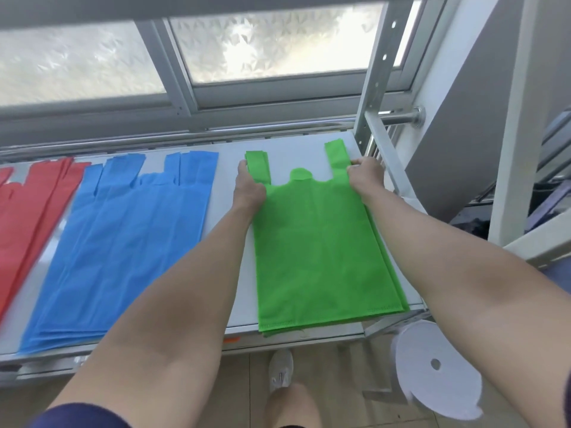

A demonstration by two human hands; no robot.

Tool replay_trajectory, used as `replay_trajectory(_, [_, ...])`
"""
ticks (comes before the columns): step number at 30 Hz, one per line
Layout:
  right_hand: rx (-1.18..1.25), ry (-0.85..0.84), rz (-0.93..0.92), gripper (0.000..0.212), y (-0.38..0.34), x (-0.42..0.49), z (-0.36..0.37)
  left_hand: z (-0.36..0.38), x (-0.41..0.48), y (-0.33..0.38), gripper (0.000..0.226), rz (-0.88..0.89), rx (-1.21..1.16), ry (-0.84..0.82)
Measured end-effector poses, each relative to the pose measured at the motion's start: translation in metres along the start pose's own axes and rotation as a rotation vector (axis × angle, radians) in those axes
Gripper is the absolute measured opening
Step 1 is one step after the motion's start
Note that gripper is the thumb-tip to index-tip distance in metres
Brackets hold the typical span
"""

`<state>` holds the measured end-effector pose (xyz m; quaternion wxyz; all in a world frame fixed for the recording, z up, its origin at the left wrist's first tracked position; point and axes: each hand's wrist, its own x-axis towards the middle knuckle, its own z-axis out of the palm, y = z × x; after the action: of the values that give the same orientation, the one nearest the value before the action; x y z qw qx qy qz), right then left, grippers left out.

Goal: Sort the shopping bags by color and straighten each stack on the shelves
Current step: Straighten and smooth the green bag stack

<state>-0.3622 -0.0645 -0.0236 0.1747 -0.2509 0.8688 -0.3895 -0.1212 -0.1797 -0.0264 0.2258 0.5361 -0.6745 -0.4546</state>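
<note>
Shopping bags (pixel 309 211) lie flat on the shelf (pixel 302 156) in three colour stacks: the blue stack (pixel 133 248) across its middle, the green stack (pixel 321 257) at its right end, and the red stack (pixel 27 211) at its left end, partly out of view. The green stack's long axis runs from the shelf's front edge to its back, handles rearward. Both arms reach across the shelf about equally far. The left hand (pixel 248 189) holds that stack's left edge below the handle. The right hand (pixel 366 174), fingers curled, grips the right handle's outer edge. Squaring up likely follows.
</note>
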Motion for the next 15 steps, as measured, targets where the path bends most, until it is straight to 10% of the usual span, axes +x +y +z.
replay_trajectory(10, [-0.205,-0.004,-0.112,0.048,0.008,-0.003,0.001,0.013,-0.006,0.002,0.065,0.089,0.401,0.071])
replay_trajectory(15, [-0.186,-0.069,0.011,0.06,0.017,-0.066,-0.014,0.009,-0.058,-0.005,0.062,0.003,0.15,0.138])
